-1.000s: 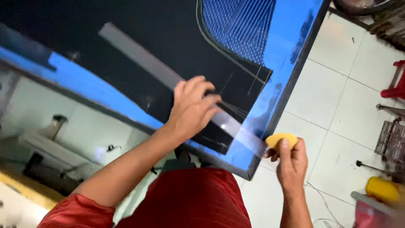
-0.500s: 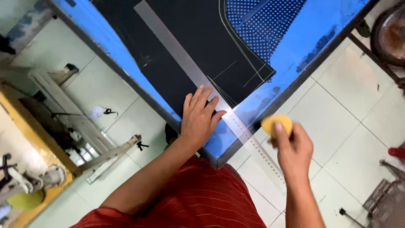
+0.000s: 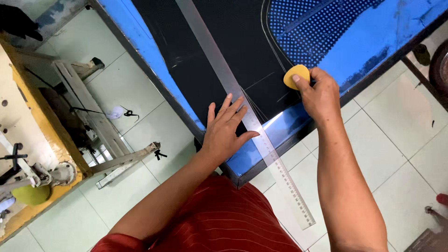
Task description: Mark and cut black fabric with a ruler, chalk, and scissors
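A long grey metal ruler (image 3: 219, 70) is lying slantwise over black fabric (image 3: 219, 42) on the blue table (image 3: 368, 42), its marked end sticking out past the table's near edge over the tiled floor (image 3: 401, 140). The left hand (image 3: 225, 132) is pressing flat at the near corner, fingers spread apart, fingertips touching the ruler's left edge. Right of the ruler, open black cloth is running to a dotted blue piece (image 3: 317, 28). The right hand (image 3: 321, 95) is pinching a yellow chalk wedge (image 3: 296, 76) between thumb and fingers, chalk resting on the fabric close to the near edge.
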